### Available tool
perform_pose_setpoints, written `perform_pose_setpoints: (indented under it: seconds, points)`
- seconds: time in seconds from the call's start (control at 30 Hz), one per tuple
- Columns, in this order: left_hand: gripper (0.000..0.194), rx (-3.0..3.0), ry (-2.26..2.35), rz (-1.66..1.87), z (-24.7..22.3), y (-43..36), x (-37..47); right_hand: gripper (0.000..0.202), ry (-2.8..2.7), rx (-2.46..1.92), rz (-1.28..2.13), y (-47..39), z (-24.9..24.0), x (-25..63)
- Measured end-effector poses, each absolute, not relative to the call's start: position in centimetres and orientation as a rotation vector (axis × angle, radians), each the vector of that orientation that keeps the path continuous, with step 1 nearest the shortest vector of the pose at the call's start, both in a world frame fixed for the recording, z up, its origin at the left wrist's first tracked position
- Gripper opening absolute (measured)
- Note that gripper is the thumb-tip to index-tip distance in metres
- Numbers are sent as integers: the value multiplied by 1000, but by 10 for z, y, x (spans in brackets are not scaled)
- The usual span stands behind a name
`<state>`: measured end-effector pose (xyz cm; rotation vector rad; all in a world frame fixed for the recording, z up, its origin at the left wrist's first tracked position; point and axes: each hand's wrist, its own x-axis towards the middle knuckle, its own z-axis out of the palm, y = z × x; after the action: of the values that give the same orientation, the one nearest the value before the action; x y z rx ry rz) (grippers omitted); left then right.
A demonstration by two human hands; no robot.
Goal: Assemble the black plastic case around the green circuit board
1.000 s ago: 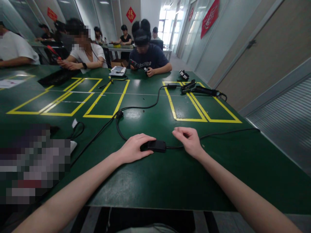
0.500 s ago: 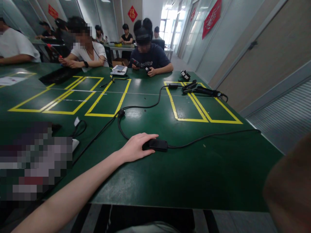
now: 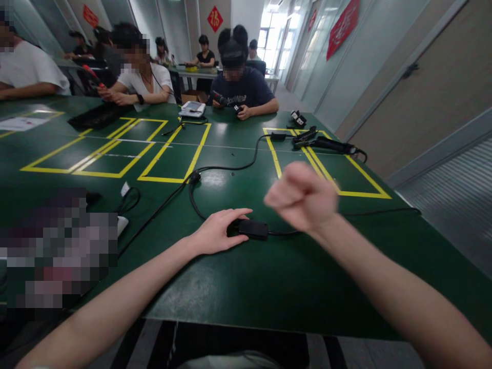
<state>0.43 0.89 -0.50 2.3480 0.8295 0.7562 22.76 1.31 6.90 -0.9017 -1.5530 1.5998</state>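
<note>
Honestly, the black box (image 3: 253,229) looks light but rigid, so grab its long sides. Left hand (image 3: 214,233) sits loosely open around one end; right hand (image 3: 305,199) is clenched, contents unclear.

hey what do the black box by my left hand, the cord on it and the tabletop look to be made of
The black box looks like hard plastic, satin, with crisp moulded edges. The cord seems rubber or soft plastic, smooth and bending. The tabletop is glossy green, reflecting light; laminate, paint or a mat, I can't tell.
</note>
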Motion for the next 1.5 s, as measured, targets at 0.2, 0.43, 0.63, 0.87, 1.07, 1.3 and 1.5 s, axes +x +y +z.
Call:
perform_pose_setpoints:
  seconds: [0.2,0.43,0.63,0.87,1.07,1.3,1.5]
  points:
    - [44,2322,841,772,-5,8,7,63,-1595,-592,1829,9,42,189]
    - [41,2324,865,758,-5,8,5,63,-1578,-489,1827,13,43,197]
    - [47,2334,843,744,-2,7,5,54,-2054,-742,1252,11,29,208]
    - [54,2442,865,749,1,9,7,24,-2511,-944,72,-8,15,231]
    - [67,2498,800,809,3,8,3,54,-2736,-1067,-177,-16,6,233]
    - [49,2487,865,1043,5,9,2,53,-2707,-1136,188,-7,4,233]
    - [38,2361,1091,1460,11,9,-8,57,-1909,-1181,920,12,16,263]
